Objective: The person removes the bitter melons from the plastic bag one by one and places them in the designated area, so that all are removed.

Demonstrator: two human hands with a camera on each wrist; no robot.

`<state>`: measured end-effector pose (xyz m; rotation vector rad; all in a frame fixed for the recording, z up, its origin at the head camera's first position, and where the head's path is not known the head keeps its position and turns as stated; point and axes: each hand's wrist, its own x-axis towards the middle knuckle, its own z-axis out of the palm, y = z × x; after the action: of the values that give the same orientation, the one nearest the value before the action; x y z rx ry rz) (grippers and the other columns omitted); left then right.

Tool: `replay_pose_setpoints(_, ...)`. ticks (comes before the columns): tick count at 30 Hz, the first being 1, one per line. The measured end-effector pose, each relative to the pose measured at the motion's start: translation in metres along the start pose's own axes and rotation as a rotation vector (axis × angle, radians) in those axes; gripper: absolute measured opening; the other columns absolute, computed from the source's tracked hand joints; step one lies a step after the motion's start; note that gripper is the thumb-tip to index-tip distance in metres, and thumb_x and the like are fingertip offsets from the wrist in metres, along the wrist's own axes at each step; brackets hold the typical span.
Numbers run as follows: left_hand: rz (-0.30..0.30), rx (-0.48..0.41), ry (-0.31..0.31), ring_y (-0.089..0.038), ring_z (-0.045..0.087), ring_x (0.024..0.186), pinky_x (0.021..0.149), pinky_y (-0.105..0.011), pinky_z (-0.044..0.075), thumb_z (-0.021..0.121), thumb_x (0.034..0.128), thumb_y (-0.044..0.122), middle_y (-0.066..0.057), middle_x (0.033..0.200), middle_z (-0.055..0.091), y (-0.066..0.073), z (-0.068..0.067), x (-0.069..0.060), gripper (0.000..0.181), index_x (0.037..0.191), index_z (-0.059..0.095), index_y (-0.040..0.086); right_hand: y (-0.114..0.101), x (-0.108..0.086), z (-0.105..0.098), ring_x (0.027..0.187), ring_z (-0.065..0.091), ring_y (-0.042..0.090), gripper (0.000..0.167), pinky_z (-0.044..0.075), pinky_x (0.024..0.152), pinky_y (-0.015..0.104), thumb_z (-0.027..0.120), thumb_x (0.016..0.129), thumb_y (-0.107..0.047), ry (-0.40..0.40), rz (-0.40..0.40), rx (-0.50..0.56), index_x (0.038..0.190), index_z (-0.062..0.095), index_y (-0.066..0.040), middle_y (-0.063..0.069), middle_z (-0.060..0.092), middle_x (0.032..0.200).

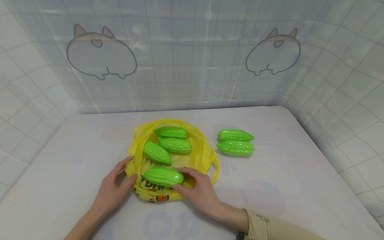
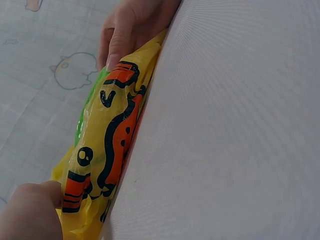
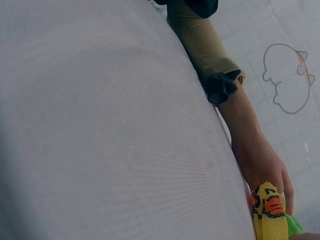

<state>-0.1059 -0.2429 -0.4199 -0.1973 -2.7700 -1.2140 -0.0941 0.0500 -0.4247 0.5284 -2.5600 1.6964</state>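
Note:
A yellow plastic bag [image 1: 196,160] lies spread with its mouth up, holding several shiny green ridged bitter melons. Three lie together toward the back, one of them this melon [image 1: 175,145]. In the bag's front part is another bitter melon [image 1: 163,176], its right end pinched between the thumb and fingers of my right hand [image 1: 199,190]. My left hand [image 1: 115,185] holds the bag's left rim between thumb and fingers. Seen from the left wrist, the left thumb [image 2: 47,192] lies against the printed bag side [image 2: 115,135], and the right hand [image 2: 127,35] reaches over its far end.
Two more bitter melons [image 1: 235,147] lie side by side on the white table [image 1: 288,173], right of the bag. Tile-patterned curtains [image 1: 192,66] with animal drawings stand behind and at both sides. One bag handle [image 1: 216,168] loops out on the right.

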Motion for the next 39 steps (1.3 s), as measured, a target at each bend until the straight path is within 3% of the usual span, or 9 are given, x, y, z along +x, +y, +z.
replay_pose_setpoints(1, -0.001, -0.001, 0.000, -0.045, 0.049, 0.133, 0.108, -0.020, 0.043, 0.064, 0.0988, 0.029, -0.020, 0.151, 0.045, 0.000, 0.000, 0.000, 0.060, 0.153, 0.039, 0.026, 0.000, 0.000, 0.000, 0.115, 0.063, 0.010, 0.047, 0.051, 0.105, 0.035, 0.078, 0.086, -0.033, 0.002, -0.002, 0.001, 0.129, 0.065, -0.019, -0.008, 0.069, 0.123)
replay_pose_setpoints(5, -0.008, 0.002, -0.004, -0.045, 0.049, 0.133, 0.108, -0.052, 0.041, 0.064, 0.0990, 0.029, -0.021, 0.152, 0.044, 0.000, 0.000, 0.001, 0.060, 0.153, 0.038, 0.026, -0.001, 0.000, 0.000, 0.116, 0.063, 0.010, 0.046, 0.050, 0.106, 0.035, 0.079, 0.086, -0.032, 0.015, -0.005, 0.009, 0.128, 0.065, -0.020, -0.008, 0.069, 0.124)
replay_pose_setpoints(6, -0.008, -0.001, -0.005, -0.045, 0.049, 0.133, 0.108, -0.054, 0.041, 0.064, 0.0990, 0.029, -0.021, 0.152, 0.044, 0.000, 0.000, 0.001, 0.060, 0.153, 0.038, 0.026, -0.001, 0.000, 0.000, 0.117, 0.062, 0.010, 0.046, 0.050, 0.106, 0.035, 0.079, 0.086, -0.031, 0.018, -0.006, 0.011, 0.128, 0.065, -0.021, -0.009, 0.069, 0.124)
replay_pose_setpoints(13, -0.009, -0.003, -0.008, -0.045, 0.049, 0.133, 0.108, -0.052, 0.041, 0.064, 0.0990, 0.030, -0.021, 0.151, 0.045, 0.001, -0.001, 0.002, 0.060, 0.154, 0.038, 0.026, -0.002, 0.000, -0.002, 0.118, 0.062, 0.009, 0.045, 0.049, 0.107, 0.035, 0.079, 0.086, -0.031, 0.026, 0.004, 0.034, 0.128, 0.065, -0.024, -0.011, 0.069, 0.123)
replay_pose_setpoints(17, -0.001, 0.004, -0.002, -0.043, 0.050, 0.133, 0.109, -0.026, 0.044, 0.064, 0.0989, 0.030, -0.020, 0.150, 0.046, 0.000, -0.001, 0.002, 0.060, 0.153, 0.039, 0.026, -0.002, 0.000, -0.002, 0.117, 0.062, 0.009, 0.044, 0.049, 0.106, 0.034, 0.079, 0.086, -0.032, 0.026, 0.000, 0.051, 0.128, 0.065, -0.027, -0.013, 0.069, 0.122)
replay_pose_setpoints(19, 0.000, 0.008, 0.000, -0.043, 0.050, 0.133, 0.108, -0.024, 0.044, 0.064, 0.0990, 0.030, -0.019, 0.150, 0.047, 0.000, -0.001, 0.002, 0.059, 0.153, 0.039, 0.026, -0.002, 0.000, -0.003, 0.115, 0.063, 0.009, 0.044, 0.050, 0.106, 0.033, 0.079, 0.086, -0.031, 0.026, -0.012, 0.058, 0.128, 0.065, -0.027, -0.014, 0.069, 0.121)
replay_pose_setpoints(25, -0.011, 0.002, -0.003, -0.045, 0.051, 0.132, 0.107, -0.053, 0.041, 0.064, 0.0990, 0.030, -0.021, 0.151, 0.046, 0.000, -0.002, 0.001, 0.060, 0.153, 0.038, 0.026, -0.001, -0.004, -0.008, 0.111, 0.064, 0.009, 0.046, 0.051, 0.103, 0.033, 0.080, 0.085, -0.030, 0.039, -0.066, 0.067, 0.128, 0.065, -0.026, -0.014, 0.069, 0.119)
replay_pose_setpoints(32, -0.015, 0.001, -0.003, -0.045, 0.049, 0.133, 0.108, -0.055, 0.041, 0.065, 0.0986, 0.031, -0.019, 0.153, 0.044, -0.001, -0.002, 0.001, 0.061, 0.153, 0.038, 0.027, 0.001, -0.008, -0.017, 0.112, 0.064, 0.012, 0.048, 0.052, 0.102, 0.032, 0.079, 0.086, -0.027, 0.042, -0.158, 0.064, 0.131, 0.064, -0.022, -0.009, 0.069, 0.122)
replay_pose_setpoints(39, -0.015, 0.001, -0.008, -0.044, 0.048, 0.134, 0.108, -0.055, 0.041, 0.064, 0.0987, 0.031, -0.020, 0.153, 0.044, 0.000, -0.002, 0.001, 0.061, 0.154, 0.038, 0.026, 0.006, -0.014, -0.030, 0.111, 0.064, 0.011, 0.047, 0.053, 0.099, 0.032, 0.078, 0.087, -0.026, 0.048, -0.179, 0.045, 0.132, 0.063, -0.022, -0.009, 0.069, 0.123)
